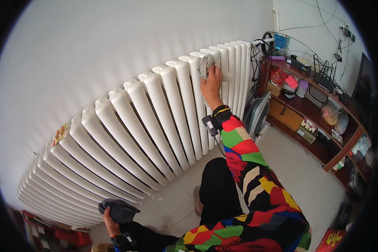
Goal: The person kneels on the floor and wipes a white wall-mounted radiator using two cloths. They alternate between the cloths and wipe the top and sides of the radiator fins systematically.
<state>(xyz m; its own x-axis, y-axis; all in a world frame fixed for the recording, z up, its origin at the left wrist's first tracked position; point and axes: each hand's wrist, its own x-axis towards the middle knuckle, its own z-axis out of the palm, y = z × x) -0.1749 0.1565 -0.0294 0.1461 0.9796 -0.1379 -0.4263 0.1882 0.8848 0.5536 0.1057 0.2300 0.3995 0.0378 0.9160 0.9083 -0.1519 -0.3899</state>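
Observation:
A long white column radiator (157, 116) runs along the wall. My right hand (211, 83) grips a crumpled light grey cloth (205, 65), which touches the top of the radiator's columns towards its far right end. Low at the left, my left hand (111, 223) holds a folded dark grey cloth (121, 210) in front of the radiator's lower part. A small red and yellow packet (59, 135) lies on the radiator's top at the left. Each wrist wears a black strap with a small device.
A grey electric fan (257, 115) stands at the radiator's right end. Beyond it is a dark red wooden cabinet (289, 108) with bags, boxes and a router. Black cables (255, 67) hang between radiator and cabinet. Red items (72, 237) lie at the lower left.

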